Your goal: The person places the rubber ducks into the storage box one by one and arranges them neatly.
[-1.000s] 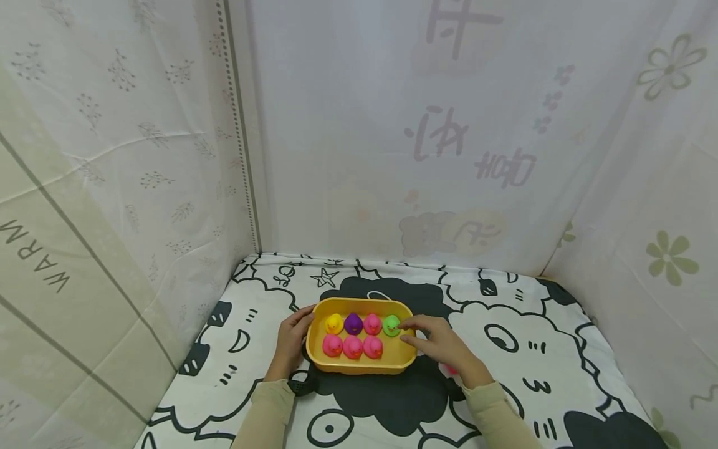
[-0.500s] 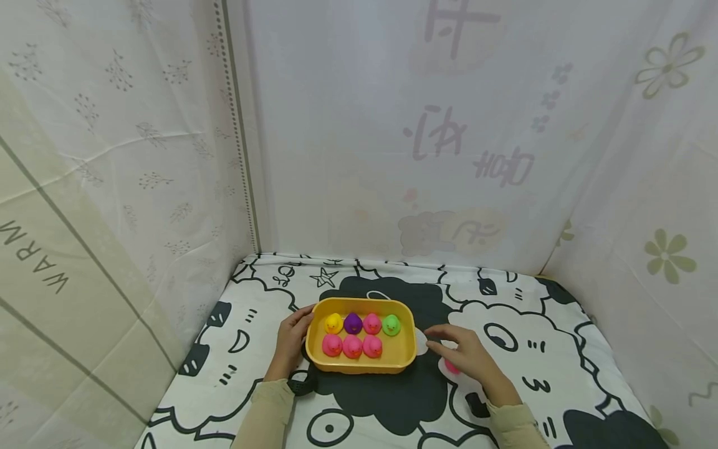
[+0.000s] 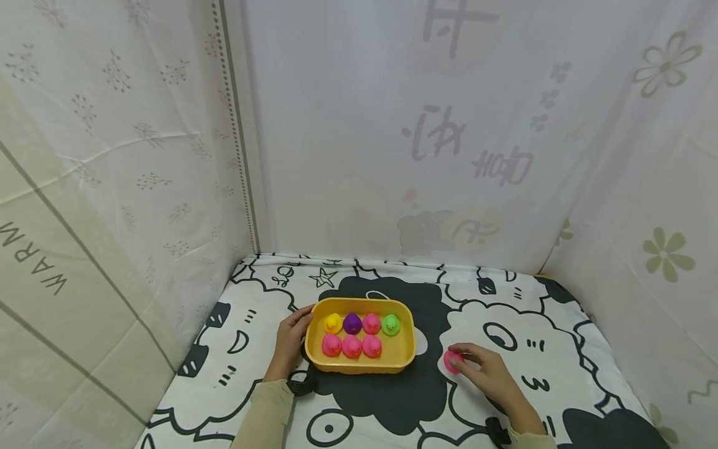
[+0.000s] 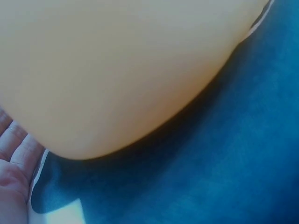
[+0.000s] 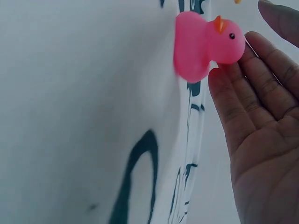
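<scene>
A pink rubber duck [image 5: 191, 46] stands on the patterned cloth, right of the tray. My right hand [image 3: 487, 373] is at this duck, its fingers reaching along the duck's head side. In the right wrist view the fingers [image 5: 233, 100] are nearly straight, and the thumb stays apart from the duck. My left hand [image 3: 293, 340] rests against the left end of a yellow tray [image 3: 392, 363]. The left wrist view has its fingers [image 4: 23, 151] lying along the tray's side, partly hidden. Inside the tray are two rows of ducks: yellow [image 3: 333, 323], purple [image 3: 352, 323], green [image 3: 391, 324] and several pink [image 3: 351, 346].
A black-and-white cartoon cloth [image 3: 336, 399] covers the surface. Pale printed curtains [image 3: 348, 143] close off the back and both sides. A black band [image 3: 301, 383] shows at my left wrist.
My right hand has moved from beside the green duck in the tray, rightward and down to the pink duck on the cloth. The left hand and tray stay in place.
</scene>
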`<state>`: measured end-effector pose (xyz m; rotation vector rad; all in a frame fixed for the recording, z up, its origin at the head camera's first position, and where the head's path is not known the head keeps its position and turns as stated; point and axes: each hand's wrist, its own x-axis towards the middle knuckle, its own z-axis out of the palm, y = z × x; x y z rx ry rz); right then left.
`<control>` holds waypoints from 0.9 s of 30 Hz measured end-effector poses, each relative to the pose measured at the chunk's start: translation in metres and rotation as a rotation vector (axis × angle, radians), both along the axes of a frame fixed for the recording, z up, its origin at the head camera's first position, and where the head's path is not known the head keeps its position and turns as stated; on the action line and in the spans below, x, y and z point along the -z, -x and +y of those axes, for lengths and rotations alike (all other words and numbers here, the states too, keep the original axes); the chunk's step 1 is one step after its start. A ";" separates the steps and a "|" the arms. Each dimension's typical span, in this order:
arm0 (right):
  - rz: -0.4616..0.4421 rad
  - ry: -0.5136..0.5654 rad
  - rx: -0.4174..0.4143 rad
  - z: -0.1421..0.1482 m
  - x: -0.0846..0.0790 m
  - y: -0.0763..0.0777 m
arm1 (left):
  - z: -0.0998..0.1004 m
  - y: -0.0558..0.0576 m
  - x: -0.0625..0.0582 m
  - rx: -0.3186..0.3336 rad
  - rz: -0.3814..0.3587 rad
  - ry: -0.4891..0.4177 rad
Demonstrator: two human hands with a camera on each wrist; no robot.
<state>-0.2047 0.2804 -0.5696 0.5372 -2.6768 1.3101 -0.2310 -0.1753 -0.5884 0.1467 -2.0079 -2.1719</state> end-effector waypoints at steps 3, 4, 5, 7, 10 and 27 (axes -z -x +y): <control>-0.012 0.023 0.012 0.003 0.004 -0.001 | 0.000 -0.001 0.000 -0.006 -0.001 0.008; -0.015 0.032 0.013 0.004 0.005 -0.001 | 0.000 -0.001 0.000 -0.007 -0.002 0.007; -0.016 0.040 0.009 0.005 0.006 -0.001 | 0.000 -0.001 0.000 -0.008 -0.006 0.003; -0.011 0.054 -0.001 0.006 0.008 -0.002 | 0.000 -0.001 0.000 -0.007 -0.010 -0.002; -0.004 0.076 -0.021 0.008 0.010 -0.002 | 0.000 -0.001 -0.001 -0.001 -0.015 -0.013; 0.031 0.078 -0.025 0.012 0.016 -0.001 | -0.001 -0.003 -0.008 0.032 -0.058 -0.065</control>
